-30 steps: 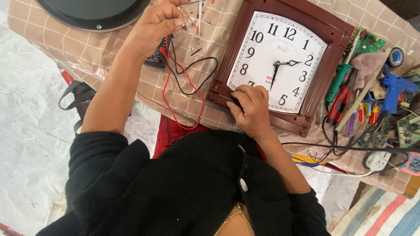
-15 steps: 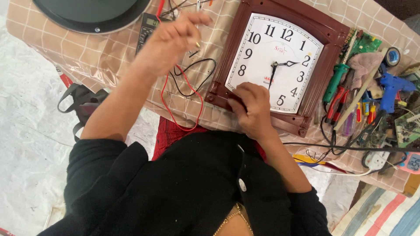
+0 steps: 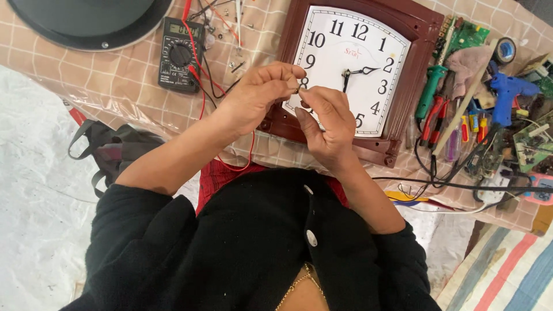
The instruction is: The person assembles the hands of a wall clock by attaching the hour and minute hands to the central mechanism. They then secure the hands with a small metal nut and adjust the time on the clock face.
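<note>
A wall clock (image 3: pixel 360 69) with a dark red-brown frame and a white face lies flat on a checked tablecloth (image 3: pixel 115 80). To the left of the clock sits a black multimeter (image 3: pixel 180 55), its red and black leads (image 3: pixel 201 80) trailing toward the clock's lower left corner. Farther left of the clock, at the table's far edge, is a large round black dish-like object (image 3: pixel 86 20). To the right of the clock lie a green-handled screwdriver (image 3: pixel 429 92), red-handled pliers (image 3: pixel 433 118), a green circuit board (image 3: pixel 469 35), a roll of tape (image 3: pixel 506 50) and a blue glue gun (image 3: pixel 507 95), all crowded together. Below the table, left of the clock, a dark bag (image 3: pixel 112 150) rests on the pale floor.

Both hands meet above the clock's lower left part, covering some numerals. The left hand (image 3: pixel 253 98) comes in from the left, wrist bent, thumb and forefinger pinched on a tiny dark part (image 3: pixel 298 90). The right hand (image 3: pixel 325 124) rises from below, its fingertips narrowed to the same small part, touching the left hand's fingertips. What the part is cannot be told.
</note>
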